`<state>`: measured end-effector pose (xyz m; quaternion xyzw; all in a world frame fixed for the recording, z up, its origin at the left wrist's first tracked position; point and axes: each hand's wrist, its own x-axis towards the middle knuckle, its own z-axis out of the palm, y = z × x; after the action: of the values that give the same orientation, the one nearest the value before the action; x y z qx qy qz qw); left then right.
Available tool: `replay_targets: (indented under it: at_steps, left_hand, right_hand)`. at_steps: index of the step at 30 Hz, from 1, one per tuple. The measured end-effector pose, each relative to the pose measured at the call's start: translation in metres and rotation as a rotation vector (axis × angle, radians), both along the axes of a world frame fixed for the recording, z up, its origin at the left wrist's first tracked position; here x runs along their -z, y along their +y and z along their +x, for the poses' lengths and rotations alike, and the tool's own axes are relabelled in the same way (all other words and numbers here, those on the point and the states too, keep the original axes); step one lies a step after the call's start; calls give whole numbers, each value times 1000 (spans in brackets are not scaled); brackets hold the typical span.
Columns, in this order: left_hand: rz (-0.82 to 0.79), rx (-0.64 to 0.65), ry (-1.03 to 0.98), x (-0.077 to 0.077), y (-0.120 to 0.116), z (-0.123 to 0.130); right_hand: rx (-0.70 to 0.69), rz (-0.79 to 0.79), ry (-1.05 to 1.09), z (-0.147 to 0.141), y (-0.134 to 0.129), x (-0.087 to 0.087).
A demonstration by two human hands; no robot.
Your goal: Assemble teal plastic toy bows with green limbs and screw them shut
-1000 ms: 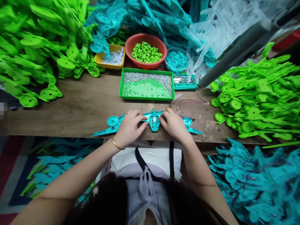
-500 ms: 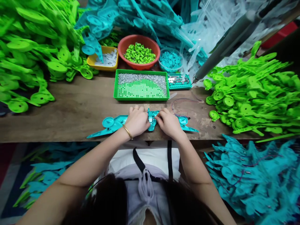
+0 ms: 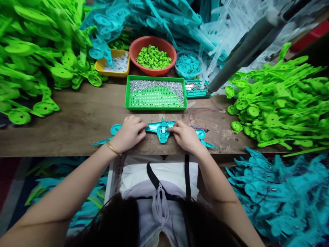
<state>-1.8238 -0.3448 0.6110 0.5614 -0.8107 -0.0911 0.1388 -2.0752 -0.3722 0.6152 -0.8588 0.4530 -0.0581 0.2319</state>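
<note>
A turquoise winged plastic shell (image 3: 163, 136) lies across the table's front edge, its hollow side up and a small fitting in its middle. Over its left wing is my left hand (image 3: 130, 133), thumb and forefinger pinched together near the wing's inner part. A thin dark line, perhaps a wire, runs from those fingertips toward the middle; what they hold is too small to name. My right hand (image 3: 185, 136) covers part of the right wing, its closed fingertips gripping the shell beside the central fitting.
Behind the shell stands a green tray (image 3: 126, 99) of small metal pieces, beside a teal tray (image 3: 199, 94) of round discs. Farther back are a yellow bin (image 3: 113, 74), a red bowl (image 3: 154, 72) and a clear tub (image 3: 189, 74). Thin wires (image 3: 203, 109) lie right; green parts (image 3: 272, 109) are heaped.
My left hand has slid left from the shell's middle out along the left wing, uncovering the central part. My right hand stays nearly in place at the middle.
</note>
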Motion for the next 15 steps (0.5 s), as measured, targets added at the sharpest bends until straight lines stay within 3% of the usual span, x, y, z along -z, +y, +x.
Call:
replay_targets:
  at_steps: [5, 11, 15]
  left_hand:
    - [-46, -43, 200, 9, 4, 4]
    - [-62, -107, 251, 8, 4, -1]
    - [-54, -148, 242, 8, 5, -3]
  right_hand:
    - [-90, -52, 195, 8, 5, -7]
    - [-232, -152, 278, 11, 5, -12]
    - [-200, -137, 273, 15, 5, -12]
